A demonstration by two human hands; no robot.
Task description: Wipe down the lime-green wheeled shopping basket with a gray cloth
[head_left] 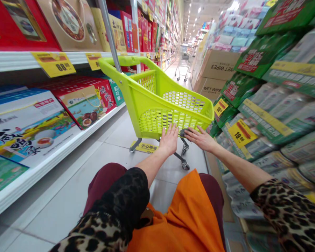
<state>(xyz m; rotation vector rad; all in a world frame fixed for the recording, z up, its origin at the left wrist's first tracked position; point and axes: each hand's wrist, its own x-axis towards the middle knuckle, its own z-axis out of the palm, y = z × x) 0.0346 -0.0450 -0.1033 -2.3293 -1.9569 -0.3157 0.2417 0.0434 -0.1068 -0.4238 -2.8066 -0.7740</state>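
A lime-green shopping cart (170, 94) with perforated sides stands tilted in my view on the floor in front of me. My left hand (169, 140) lies flat with fingers stretched out at the lower part of its near side. Close by, to the right, my right hand (199, 138) reaches to the same lower edge. Its fingertips rest on a small dark grey, cloth-like bundle (183, 132) against the cart. The basket's bottom is hidden from me. Below, the cart's grey legs end in small caster wheels (185, 164).
Shelves with boxed goods (86, 101) and yellow price tags line the left. On the right rise stacks of shrink-wrapped cans (273, 108) and wet-wipes cartons (217, 66). A yellow floor sticker (144, 147) lies beneath the cart. Another cart (184, 63) stands farther down the aisle.
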